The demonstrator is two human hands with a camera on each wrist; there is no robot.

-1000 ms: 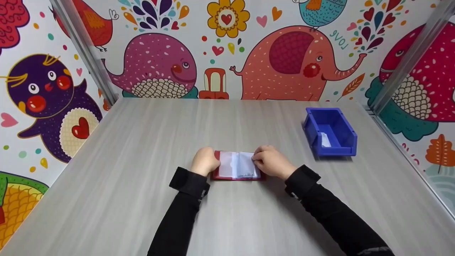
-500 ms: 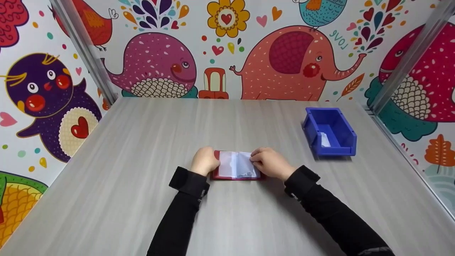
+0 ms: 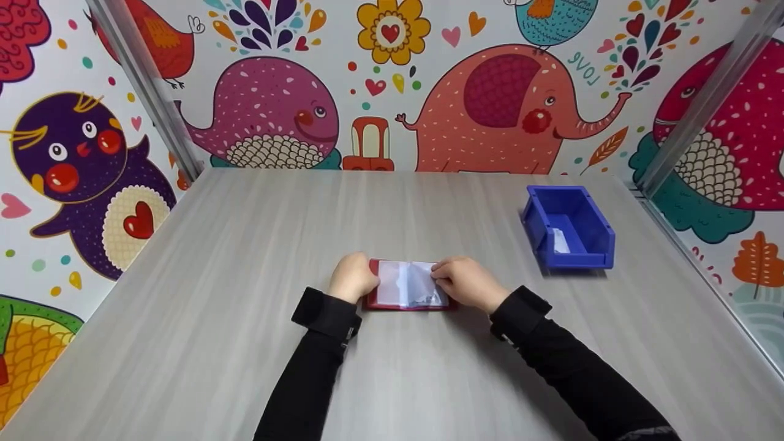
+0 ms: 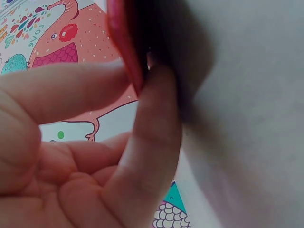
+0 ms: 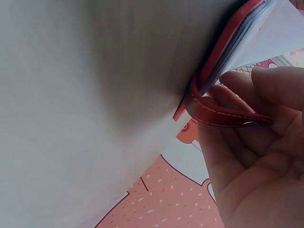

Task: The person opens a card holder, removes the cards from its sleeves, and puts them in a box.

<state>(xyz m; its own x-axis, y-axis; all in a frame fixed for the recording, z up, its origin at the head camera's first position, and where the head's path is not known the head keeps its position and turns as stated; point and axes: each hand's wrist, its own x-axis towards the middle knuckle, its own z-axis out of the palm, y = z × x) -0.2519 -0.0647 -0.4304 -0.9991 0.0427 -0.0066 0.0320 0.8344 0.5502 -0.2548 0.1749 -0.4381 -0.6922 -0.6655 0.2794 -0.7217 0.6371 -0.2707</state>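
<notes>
A small red card holder (image 3: 371, 301) lies spread open on the table in the head view, its clear plastic sleeves (image 3: 390, 285) showing. At its left side, my left hand (image 3: 354, 277) pinches the red cover between thumb and finger; the left wrist view shows the cover's edge (image 4: 124, 42) in that pinch. My right hand (image 3: 468, 280) pinches the upper outer edge of the right-hand sleeve, which lifts and bends a little. In the right wrist view a stitched red strap (image 5: 218, 115) sticks out from the holder, across the right fingers.
A blue plastic bin (image 3: 569, 233) with a white label inside stands at the right rear of the table (image 3: 214, 294). Walls printed with cartoon animals rise at the back and both sides, with metal posts (image 3: 147, 92) at the corners.
My right hand has shifted slightly left along with the sleeve edge, and that sleeve now bends up more. The left hand and the cover stay put.
</notes>
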